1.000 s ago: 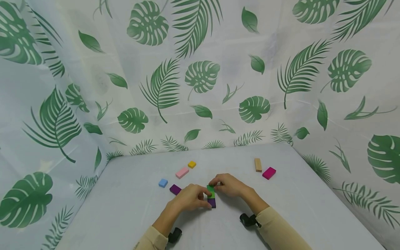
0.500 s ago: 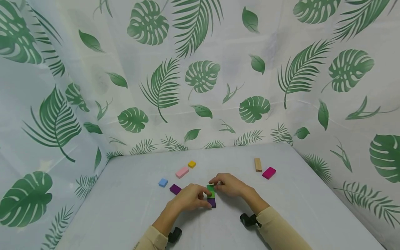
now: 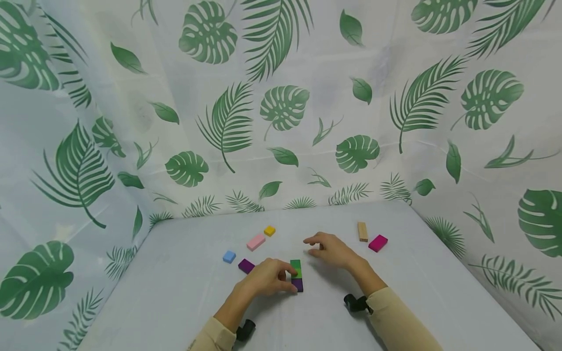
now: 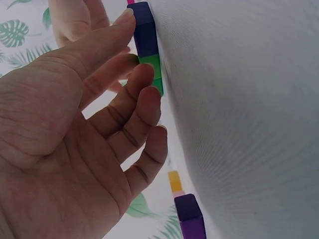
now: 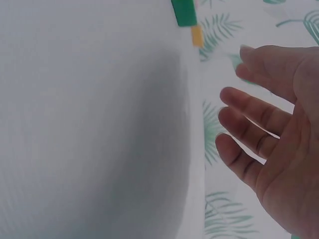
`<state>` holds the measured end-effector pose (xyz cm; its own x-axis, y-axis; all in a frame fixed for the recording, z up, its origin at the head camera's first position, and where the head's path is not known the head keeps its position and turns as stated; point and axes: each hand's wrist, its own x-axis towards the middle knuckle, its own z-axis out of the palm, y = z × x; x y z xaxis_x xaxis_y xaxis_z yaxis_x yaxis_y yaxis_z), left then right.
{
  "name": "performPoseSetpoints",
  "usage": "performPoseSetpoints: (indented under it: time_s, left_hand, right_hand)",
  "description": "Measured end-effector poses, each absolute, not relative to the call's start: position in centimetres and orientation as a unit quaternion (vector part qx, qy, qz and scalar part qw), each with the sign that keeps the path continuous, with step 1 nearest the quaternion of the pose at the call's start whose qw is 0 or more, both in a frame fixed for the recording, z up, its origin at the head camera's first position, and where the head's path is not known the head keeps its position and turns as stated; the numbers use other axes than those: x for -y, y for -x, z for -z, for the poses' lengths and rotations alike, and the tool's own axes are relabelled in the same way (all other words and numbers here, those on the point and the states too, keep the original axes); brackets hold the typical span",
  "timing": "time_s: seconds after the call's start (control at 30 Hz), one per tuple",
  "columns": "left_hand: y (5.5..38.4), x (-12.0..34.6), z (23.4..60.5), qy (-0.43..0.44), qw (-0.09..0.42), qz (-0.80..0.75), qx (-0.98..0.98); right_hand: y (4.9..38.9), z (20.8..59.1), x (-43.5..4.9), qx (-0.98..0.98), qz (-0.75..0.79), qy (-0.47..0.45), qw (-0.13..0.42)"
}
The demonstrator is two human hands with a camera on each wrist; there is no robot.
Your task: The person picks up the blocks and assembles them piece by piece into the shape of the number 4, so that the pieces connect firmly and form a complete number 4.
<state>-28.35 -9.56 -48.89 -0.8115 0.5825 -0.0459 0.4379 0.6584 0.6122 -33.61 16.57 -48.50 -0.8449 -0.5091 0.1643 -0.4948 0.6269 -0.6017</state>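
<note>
Fingers of left hand (image 3: 270, 277) pinch the block row (image 3: 299, 276); right hand (image 3: 332, 250) half-spread, empty, to its right. Lining-up step, I judge; next move calls for keeping it straight.

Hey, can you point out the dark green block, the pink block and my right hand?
Dark green block (image 3: 295, 263): head view, on its top face.
Pink block (image 3: 255, 242): head view, middle of its top face.
Right hand (image 3: 332, 249): head view, on the back of the hand.
</note>
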Motion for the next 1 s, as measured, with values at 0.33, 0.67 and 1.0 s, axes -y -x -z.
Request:
performPoseSetpoints:
  time_s: [0.33, 0.67, 1.0]
  left_hand:
    - [28.4, 9.5, 48.9, -0.285, 0.117, -0.294, -0.905]
    - [28.3, 9.5, 48.9, -0.279, 0.117, -0.291, -0.907]
    - [28.3, 9.5, 49.0, -0.278, 0.113, -0.29, -0.909]
  right_hand:
    - [34.2, 48.4, -18.4, -0.914, 0.322, 0.248, -0.014]
    - [34.7, 49.1, -19.3, -0.95, 0.239, 0.18, -0.087]
    - [35.3, 49.0, -21.3, -0.96, 0.217, 0.126, -0.12]
